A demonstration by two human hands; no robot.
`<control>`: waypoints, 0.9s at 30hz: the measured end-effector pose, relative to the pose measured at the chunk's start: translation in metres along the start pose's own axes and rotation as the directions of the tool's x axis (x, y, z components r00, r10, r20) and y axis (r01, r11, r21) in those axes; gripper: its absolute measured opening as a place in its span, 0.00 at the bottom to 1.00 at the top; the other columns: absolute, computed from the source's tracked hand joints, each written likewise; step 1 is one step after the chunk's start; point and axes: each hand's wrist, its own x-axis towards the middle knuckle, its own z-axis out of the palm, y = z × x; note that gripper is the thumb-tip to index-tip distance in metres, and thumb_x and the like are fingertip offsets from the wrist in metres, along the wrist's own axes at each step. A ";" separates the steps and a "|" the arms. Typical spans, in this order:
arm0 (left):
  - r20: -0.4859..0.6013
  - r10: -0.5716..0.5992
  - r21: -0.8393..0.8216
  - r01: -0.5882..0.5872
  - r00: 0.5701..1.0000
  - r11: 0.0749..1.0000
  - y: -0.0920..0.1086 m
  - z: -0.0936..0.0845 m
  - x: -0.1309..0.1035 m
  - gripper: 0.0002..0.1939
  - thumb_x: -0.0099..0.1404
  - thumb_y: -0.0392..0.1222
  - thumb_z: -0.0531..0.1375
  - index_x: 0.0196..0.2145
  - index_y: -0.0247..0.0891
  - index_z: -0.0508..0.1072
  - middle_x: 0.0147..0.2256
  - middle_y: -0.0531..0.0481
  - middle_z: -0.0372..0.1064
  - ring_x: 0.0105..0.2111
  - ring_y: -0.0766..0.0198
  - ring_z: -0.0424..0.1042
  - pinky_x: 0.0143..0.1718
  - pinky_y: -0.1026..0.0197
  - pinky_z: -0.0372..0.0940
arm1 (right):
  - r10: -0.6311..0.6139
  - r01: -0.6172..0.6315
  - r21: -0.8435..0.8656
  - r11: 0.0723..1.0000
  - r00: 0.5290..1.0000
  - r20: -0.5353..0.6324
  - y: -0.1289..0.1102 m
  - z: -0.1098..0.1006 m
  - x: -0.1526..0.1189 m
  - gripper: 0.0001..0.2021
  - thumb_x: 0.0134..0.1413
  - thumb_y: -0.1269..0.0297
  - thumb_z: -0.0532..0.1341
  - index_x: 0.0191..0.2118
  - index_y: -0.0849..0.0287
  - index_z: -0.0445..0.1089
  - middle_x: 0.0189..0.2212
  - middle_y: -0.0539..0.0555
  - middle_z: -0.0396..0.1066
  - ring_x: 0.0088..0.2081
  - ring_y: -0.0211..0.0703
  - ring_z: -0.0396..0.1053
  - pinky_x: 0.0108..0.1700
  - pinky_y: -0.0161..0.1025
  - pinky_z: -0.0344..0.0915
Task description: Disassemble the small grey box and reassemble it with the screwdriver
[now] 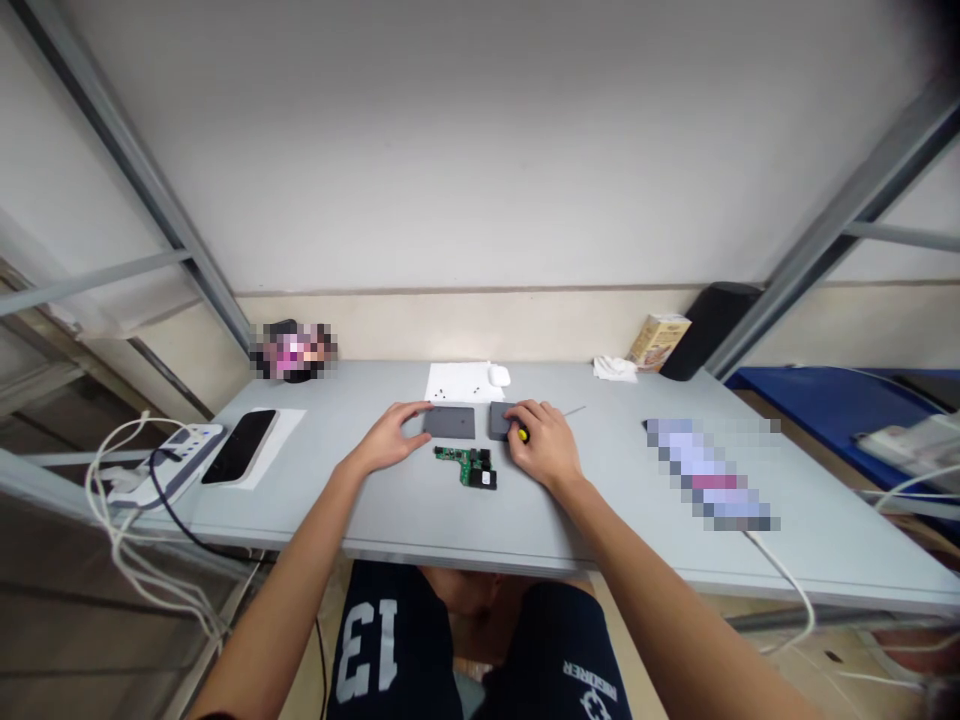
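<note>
Beyond the green circuit board [472, 468], the left hand [388, 436] loosely grips a grey panel [451, 424]; the right hand [546, 445] clasps a yellow-tipped screwdriver [523, 435], touching a dark case [497, 422].

Dark shorts [409, 650] read "13" [367, 650] on the left leg, "RIGORER" [590, 673] on the right (both upside down).

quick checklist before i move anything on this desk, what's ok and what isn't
1. Green circuit board lying on the desk, not overhanging its edge: ok
2. Small dark pieces on the white paper: ok
3. Left hand at the left gray casing: ok
4. Right hand free: not ok, it's on the right dark casing
5. All small pieces accounted for: cannot tell
</note>
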 end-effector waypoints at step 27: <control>-0.334 -0.093 0.139 0.147 0.938 0.979 -0.007 -0.005 0.004 0.16 0.76 0.47 0.46 0.35 0.42 0.68 0.30 0.50 0.70 0.30 0.60 0.69 0.37 0.60 0.61 | 0.013 -0.013 0.030 0.999 1.000 -0.002 0.005 0.003 0.001 0.10 0.63 0.72 0.56 0.41 0.56 0.75 0.42 0.57 0.77 0.43 0.52 0.69 0.49 0.48 0.62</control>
